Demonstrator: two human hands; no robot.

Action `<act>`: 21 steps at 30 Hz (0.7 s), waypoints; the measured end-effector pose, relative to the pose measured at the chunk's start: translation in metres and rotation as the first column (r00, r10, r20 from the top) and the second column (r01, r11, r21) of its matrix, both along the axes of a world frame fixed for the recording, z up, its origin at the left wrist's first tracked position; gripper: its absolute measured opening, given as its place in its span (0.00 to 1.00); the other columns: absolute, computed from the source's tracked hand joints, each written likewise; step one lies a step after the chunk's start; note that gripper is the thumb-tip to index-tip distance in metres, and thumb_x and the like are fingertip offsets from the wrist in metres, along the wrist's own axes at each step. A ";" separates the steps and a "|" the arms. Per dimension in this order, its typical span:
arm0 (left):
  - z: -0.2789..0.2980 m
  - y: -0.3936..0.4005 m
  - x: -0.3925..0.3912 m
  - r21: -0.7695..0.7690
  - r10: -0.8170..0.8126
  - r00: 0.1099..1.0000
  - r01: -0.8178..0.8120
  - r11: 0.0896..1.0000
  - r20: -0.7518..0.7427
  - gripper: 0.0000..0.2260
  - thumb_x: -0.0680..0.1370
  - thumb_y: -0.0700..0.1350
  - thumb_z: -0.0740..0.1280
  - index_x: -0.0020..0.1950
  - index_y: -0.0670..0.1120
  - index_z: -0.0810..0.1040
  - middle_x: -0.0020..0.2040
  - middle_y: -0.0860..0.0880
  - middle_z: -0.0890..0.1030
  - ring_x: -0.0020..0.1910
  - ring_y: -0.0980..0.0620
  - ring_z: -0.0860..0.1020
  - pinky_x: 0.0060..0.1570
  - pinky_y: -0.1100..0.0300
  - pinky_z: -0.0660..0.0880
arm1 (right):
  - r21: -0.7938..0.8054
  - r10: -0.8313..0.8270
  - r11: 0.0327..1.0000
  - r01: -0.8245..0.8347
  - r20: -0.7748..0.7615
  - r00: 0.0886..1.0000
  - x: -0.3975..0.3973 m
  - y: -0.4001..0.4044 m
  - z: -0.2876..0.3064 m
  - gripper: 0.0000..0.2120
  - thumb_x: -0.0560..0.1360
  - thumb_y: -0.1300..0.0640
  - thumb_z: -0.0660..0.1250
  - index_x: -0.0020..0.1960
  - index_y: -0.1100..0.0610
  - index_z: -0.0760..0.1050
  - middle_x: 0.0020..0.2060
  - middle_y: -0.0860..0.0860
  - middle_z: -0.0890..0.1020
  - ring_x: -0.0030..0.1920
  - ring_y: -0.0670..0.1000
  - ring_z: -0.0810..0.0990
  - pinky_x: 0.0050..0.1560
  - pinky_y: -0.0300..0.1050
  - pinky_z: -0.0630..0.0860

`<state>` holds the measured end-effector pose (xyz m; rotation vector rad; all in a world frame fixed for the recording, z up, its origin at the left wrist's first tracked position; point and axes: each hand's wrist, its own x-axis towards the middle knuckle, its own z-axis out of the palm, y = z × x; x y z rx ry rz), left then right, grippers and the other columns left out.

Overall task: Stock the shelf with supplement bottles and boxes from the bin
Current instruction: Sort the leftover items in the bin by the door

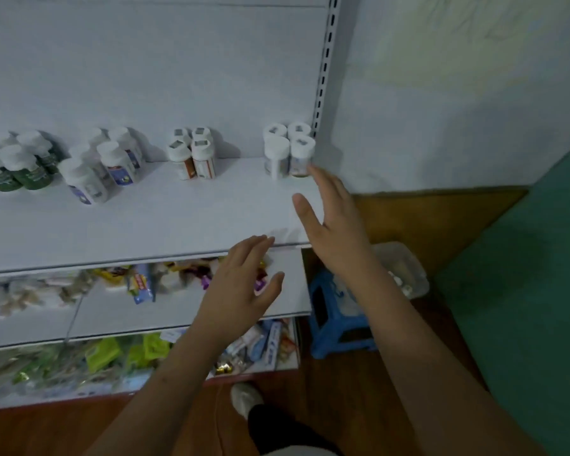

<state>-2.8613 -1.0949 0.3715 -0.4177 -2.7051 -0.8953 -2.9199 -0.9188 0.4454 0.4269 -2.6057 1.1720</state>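
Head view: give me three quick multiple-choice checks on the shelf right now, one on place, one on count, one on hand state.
1. Where does the clear plastic bin sit?
A. On the top shelf
B. On the blue stool, right of the shelving
C. In the left hand

2. How many bottles form the rightmost bottle group on the top shelf?
A. Two
B. Four
C. Seven

3. What is the right hand doing?
A. Open, fingertips near the rightmost bottles
B. Gripping a box
C. Fist on the floor

Answers: 1 B, the bin rests on the stool beside the shelving. 2 B, four white caps show. 3 A, fingers are straight and hold nothing; the left hand is open too.
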 end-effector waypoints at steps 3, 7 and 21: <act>-0.014 0.056 0.025 0.030 -0.137 0.990 0.136 0.990 0.026 0.26 0.80 0.59 0.59 0.75 0.48 0.66 0.72 0.52 0.69 0.71 0.55 0.66 0.71 0.61 0.62 | -0.013 -0.162 0.986 0.164 0.073 0.984 0.041 0.061 -0.009 0.29 0.82 0.41 0.54 0.79 0.52 0.57 0.77 0.49 0.62 0.74 0.43 0.59 0.71 0.39 0.58; -0.026 0.139 0.047 0.057 -0.302 0.948 0.297 0.953 0.102 0.27 0.79 0.60 0.59 0.75 0.49 0.67 0.72 0.51 0.69 0.70 0.55 0.67 0.70 0.61 0.64 | 0.040 -0.338 0.941 0.336 0.094 0.936 0.089 0.148 -0.014 0.29 0.82 0.40 0.54 0.79 0.54 0.59 0.76 0.51 0.64 0.76 0.48 0.61 0.74 0.43 0.58; -0.067 0.344 -0.036 0.039 -0.492 0.844 0.496 0.867 0.212 0.21 0.81 0.54 0.63 0.73 0.49 0.69 0.70 0.52 0.71 0.68 0.54 0.69 0.66 0.53 0.70 | -0.061 -0.559 0.807 0.588 0.245 0.792 0.058 0.381 -0.062 0.28 0.82 0.42 0.54 0.77 0.55 0.63 0.74 0.50 0.68 0.73 0.46 0.64 0.68 0.35 0.57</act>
